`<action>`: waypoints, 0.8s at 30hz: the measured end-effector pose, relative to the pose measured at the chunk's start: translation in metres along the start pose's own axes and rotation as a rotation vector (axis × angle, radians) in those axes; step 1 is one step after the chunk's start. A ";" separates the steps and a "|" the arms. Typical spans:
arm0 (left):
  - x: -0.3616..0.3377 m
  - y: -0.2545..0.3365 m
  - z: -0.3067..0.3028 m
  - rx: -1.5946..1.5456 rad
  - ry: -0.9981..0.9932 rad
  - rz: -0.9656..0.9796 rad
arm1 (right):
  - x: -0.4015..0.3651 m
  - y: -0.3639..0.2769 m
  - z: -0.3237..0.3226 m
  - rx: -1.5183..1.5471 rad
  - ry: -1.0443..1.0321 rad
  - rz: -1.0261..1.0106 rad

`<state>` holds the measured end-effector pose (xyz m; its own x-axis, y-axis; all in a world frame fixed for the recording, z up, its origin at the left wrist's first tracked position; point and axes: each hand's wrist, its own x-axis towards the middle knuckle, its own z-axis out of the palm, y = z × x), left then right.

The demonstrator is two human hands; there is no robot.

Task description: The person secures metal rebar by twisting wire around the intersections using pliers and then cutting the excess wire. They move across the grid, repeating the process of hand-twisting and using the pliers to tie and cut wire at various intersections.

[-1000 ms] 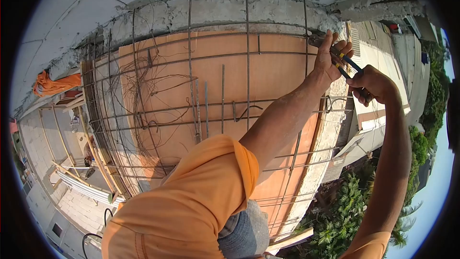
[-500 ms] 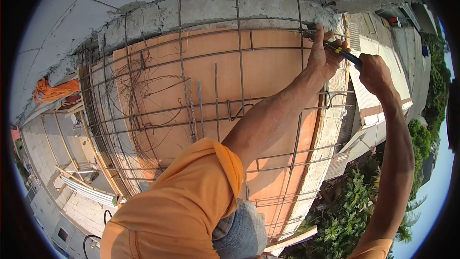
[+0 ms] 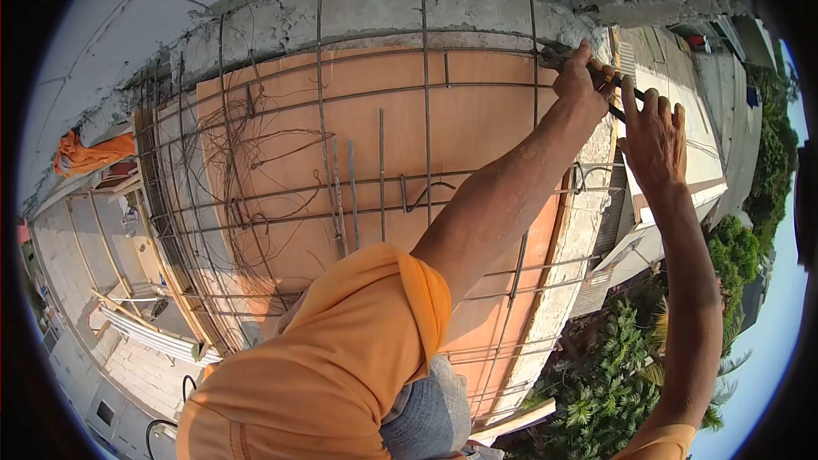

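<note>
At the upper right corner of the rebar grid (image 3: 427,119), my left hand (image 3: 584,77) is closed around a pair of pliers (image 3: 555,58). The tool's jaws reach the crossing of the bars beside the rough concrete edge. My right hand (image 3: 656,132) is just right of it, its fingers spread and raised by the ends of the plier handles, with nothing visible in its grasp. Under the grid lies an orange-brown panel (image 3: 375,149). Thin tie wire (image 3: 234,149) lies tangled over the bars at the left.
A rough concrete ledge (image 3: 366,15) runs along the top. An orange cloth (image 3: 89,153) hangs at the far left. Wooden boards (image 3: 162,264) edge the left side. Metal roofing (image 3: 673,102) and trees (image 3: 613,366) lie below on the right.
My right hand has loosened from the plier handles and its fingers have spread. The pliers have opened wider, with their jaws now visible at the bars; my left hand has shifted slightly.
</note>
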<state>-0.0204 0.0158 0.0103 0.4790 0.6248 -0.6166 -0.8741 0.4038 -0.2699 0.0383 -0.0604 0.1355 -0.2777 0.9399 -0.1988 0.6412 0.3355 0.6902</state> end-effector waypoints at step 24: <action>0.009 -0.003 -0.004 -0.115 0.160 -0.002 | -0.016 -0.014 0.041 -0.123 0.279 0.086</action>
<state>-0.0141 0.0177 0.0023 0.4697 0.5062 -0.7233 -0.8811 0.3201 -0.3482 0.0636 -0.0772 0.1004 -0.4225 0.9050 0.0506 0.5843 0.2292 0.7785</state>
